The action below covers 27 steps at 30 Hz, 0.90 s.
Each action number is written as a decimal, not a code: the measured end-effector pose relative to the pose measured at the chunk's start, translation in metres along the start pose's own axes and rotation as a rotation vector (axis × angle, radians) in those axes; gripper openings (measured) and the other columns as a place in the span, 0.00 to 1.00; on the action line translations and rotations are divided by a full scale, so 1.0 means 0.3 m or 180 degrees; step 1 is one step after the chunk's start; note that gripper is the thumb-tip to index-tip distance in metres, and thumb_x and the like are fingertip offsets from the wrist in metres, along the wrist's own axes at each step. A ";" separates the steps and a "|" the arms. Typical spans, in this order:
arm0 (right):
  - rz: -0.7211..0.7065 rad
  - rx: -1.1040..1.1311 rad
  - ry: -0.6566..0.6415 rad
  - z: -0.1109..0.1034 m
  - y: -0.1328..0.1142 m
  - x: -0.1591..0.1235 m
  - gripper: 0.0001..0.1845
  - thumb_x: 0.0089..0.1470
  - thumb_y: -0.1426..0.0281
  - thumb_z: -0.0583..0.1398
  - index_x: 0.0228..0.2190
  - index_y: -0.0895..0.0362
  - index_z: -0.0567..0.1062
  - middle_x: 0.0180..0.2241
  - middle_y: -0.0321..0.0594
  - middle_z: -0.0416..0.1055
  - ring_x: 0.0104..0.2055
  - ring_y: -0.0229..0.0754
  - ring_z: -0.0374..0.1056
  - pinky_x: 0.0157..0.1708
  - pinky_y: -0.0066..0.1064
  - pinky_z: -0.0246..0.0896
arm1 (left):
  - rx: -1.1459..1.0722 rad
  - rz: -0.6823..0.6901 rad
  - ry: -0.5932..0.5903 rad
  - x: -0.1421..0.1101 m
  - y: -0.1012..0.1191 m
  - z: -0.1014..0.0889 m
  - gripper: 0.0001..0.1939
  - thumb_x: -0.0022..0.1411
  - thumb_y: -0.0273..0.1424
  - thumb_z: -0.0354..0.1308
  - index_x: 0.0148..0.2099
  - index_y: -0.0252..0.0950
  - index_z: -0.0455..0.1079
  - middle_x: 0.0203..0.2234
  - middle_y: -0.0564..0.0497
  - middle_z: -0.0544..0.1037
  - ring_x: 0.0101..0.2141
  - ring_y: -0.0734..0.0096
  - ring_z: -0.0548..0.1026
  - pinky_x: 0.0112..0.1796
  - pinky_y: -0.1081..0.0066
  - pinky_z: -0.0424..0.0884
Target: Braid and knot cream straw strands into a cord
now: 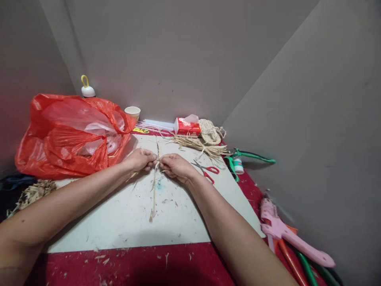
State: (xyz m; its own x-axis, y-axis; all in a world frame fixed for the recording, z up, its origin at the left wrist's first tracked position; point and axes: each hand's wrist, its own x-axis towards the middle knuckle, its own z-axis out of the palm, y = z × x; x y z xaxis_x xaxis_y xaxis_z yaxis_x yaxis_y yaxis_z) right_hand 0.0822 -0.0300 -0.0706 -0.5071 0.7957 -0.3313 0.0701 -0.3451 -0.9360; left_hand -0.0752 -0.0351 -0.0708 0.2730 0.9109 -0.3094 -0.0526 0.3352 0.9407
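Note:
My left hand [140,159] and my right hand [175,165] meet over a white board [125,222], both pinching a thin bundle of dry straw strands [154,186]. The bundle runs from beyond my fingers down toward me and ends on the board. Fingers of both hands are closed tight around the point where the strands cross. A small strand pokes out below my left hand.
A red plastic bag [68,135] lies at the left. Red-handled scissors [206,170], green pliers [247,157], a small white bottle [238,165], loose straw [202,147], a tissue pack [187,126], a rope coil [210,133] and a paper cup [132,112] sit behind. A pink glue gun [285,232] lies right.

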 end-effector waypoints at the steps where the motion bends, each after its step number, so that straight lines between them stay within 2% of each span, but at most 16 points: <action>1: -0.0029 -0.0069 0.0108 0.006 0.001 0.000 0.10 0.45 0.72 0.54 0.16 0.58 0.62 0.10 0.25 0.48 0.10 0.25 0.39 0.10 0.22 0.28 | 0.0004 -0.0014 -0.0057 -0.002 0.005 -0.001 0.07 0.54 0.23 0.56 0.23 0.30 0.67 0.11 0.57 0.62 0.12 0.85 0.57 0.15 0.81 0.52; 5: -0.0095 -0.0418 0.0534 0.031 0.009 0.004 0.11 0.45 0.72 0.54 0.15 0.59 0.63 0.09 0.26 0.50 0.10 0.26 0.41 0.11 0.23 0.30 | 0.0263 -0.0100 -0.0134 -0.011 0.035 -0.004 0.03 0.50 0.20 0.56 0.26 0.29 0.70 0.14 0.54 0.69 0.14 0.83 0.62 0.17 0.79 0.59; 9: -0.0150 -0.0546 0.0721 0.052 0.019 0.009 0.09 0.44 0.71 0.56 0.16 0.60 0.67 0.09 0.26 0.52 0.10 0.25 0.41 0.11 0.23 0.31 | 0.0758 -0.0076 0.0015 -0.017 0.056 0.003 0.06 0.49 0.20 0.55 0.22 0.29 0.70 0.13 0.53 0.70 0.14 0.82 0.62 0.17 0.78 0.60; 13: 0.0079 -0.0085 0.0482 0.059 0.011 0.003 0.08 0.43 0.72 0.55 0.16 0.60 0.66 0.08 0.25 0.49 0.10 0.26 0.41 0.11 0.23 0.29 | 0.1194 0.0076 0.0297 -0.029 0.047 0.024 0.06 0.49 0.22 0.54 0.23 0.31 0.69 0.13 0.54 0.70 0.13 0.81 0.61 0.17 0.77 0.58; 19: 0.0164 0.0685 0.0026 0.043 -0.006 -0.013 0.09 0.39 0.74 0.56 0.16 0.57 0.58 0.12 0.25 0.51 0.11 0.24 0.42 0.12 0.21 0.27 | 0.2485 0.0876 0.0792 -0.069 0.034 0.056 0.09 0.49 0.24 0.51 0.28 0.32 0.73 0.16 0.56 0.70 0.19 0.78 0.65 0.23 0.76 0.57; 23: 0.0170 0.0924 0.0062 0.045 -0.003 -0.015 0.11 0.42 0.72 0.57 0.17 0.57 0.58 0.11 0.24 0.49 0.11 0.24 0.40 0.12 0.20 0.27 | 0.2766 0.1254 0.0848 -0.073 0.019 0.059 0.10 0.51 0.25 0.49 0.29 0.31 0.72 0.18 0.55 0.70 0.21 0.77 0.64 0.25 0.76 0.57; 27: 0.0217 0.0950 0.0181 0.054 0.005 -0.011 0.12 0.41 0.72 0.58 0.17 0.57 0.57 0.11 0.23 0.48 0.11 0.24 0.39 0.11 0.20 0.27 | 0.2851 0.1257 0.0865 -0.075 0.003 0.064 0.09 0.51 0.25 0.48 0.30 0.32 0.71 0.16 0.56 0.67 0.19 0.77 0.62 0.23 0.76 0.55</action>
State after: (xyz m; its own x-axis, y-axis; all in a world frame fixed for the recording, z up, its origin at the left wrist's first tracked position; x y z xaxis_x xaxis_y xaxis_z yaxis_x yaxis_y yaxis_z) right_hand 0.0701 -0.0412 -0.0690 -0.4603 0.7894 -0.4061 -0.1573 -0.5228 -0.8378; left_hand -0.0630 -0.0599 -0.0603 0.1583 0.9788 0.1300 0.6778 -0.2035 0.7065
